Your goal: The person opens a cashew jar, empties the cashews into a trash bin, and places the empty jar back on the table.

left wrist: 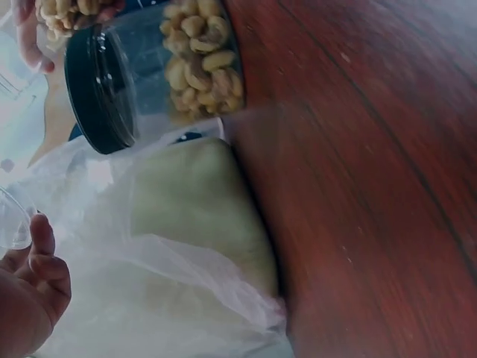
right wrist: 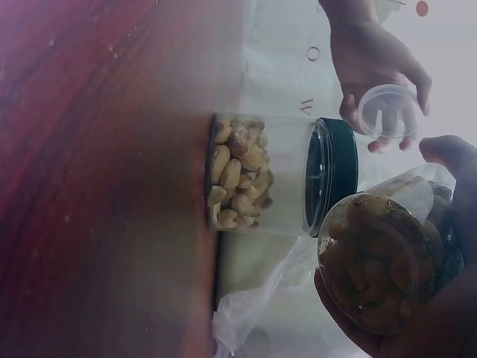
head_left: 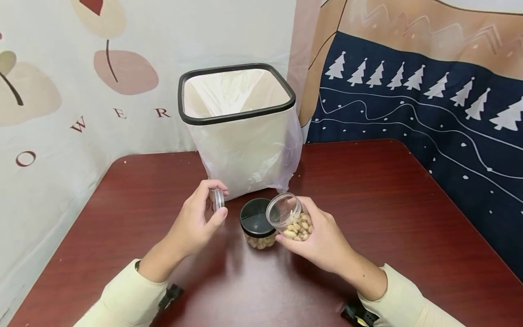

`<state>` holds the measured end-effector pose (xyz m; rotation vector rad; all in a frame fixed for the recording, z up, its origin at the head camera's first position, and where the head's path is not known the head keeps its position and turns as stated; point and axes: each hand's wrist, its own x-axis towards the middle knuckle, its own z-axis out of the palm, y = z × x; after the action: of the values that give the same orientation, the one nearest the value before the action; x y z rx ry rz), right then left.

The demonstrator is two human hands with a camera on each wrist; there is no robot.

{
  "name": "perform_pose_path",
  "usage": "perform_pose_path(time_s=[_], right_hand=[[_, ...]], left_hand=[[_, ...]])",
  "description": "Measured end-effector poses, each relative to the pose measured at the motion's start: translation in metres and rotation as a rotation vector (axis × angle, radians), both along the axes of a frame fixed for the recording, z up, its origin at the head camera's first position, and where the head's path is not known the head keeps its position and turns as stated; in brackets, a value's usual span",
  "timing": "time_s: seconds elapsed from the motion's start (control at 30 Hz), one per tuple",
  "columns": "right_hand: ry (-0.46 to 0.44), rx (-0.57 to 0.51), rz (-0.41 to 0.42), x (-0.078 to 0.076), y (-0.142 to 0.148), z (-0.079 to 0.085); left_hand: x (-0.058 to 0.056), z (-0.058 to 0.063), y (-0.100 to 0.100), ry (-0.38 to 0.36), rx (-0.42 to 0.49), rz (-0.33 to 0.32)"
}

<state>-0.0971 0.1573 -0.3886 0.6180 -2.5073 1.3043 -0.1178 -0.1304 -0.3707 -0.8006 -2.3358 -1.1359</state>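
My left hand (head_left: pixel 195 219) pinches a clear round lid (head_left: pixel 219 200) by its edge, between thumb and fingers, held on edge. In my right hand (head_left: pixel 324 238) a clear open jar (head_left: pixel 282 210) lies tilted, its mouth turned up and to the left. Pale nuts (head_left: pixel 300 228) are gathered in its lower part; the right wrist view shows them through the jar's base (right wrist: pixel 373 268). Between the hands a second clear jar (right wrist: pixel 287 175) stands upright on the table, closed by a black screw lid (head_left: pixel 256 217). Cashews (left wrist: pixel 201 63) fill roughly its lower half.
Behind the jars stands a pale bin (head_left: pixel 245 150) with a black rim (head_left: pixel 241 119) and a thin plastic liner (head_left: pixel 291 150). Everything is on a dark red wooden table (head_left: pixel 384 200). Printed cloths (head_left: pixel 229 36) hang along the back and right side.
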Motion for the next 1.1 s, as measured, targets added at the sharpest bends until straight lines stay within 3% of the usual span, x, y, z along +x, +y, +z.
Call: perform_pose_path(time_s=[0.43, 0.97, 1.1], right_hand=[[0.009, 0.007, -0.014, -0.001, 0.001, 0.001], [-0.009, 0.004, -0.002, 0.000, 0.002, 0.003], [-0.010, 0.001, 0.001, -0.001, 0.000, 0.004]], left_hand=[[-0.002, 0.000, -0.015, 0.014, -0.069, -0.078], [0.003, -0.004, -0.045, 0.048, -0.125, 0.015], [0.003, -0.005, -0.054, 0.021, -0.153, 0.072]])
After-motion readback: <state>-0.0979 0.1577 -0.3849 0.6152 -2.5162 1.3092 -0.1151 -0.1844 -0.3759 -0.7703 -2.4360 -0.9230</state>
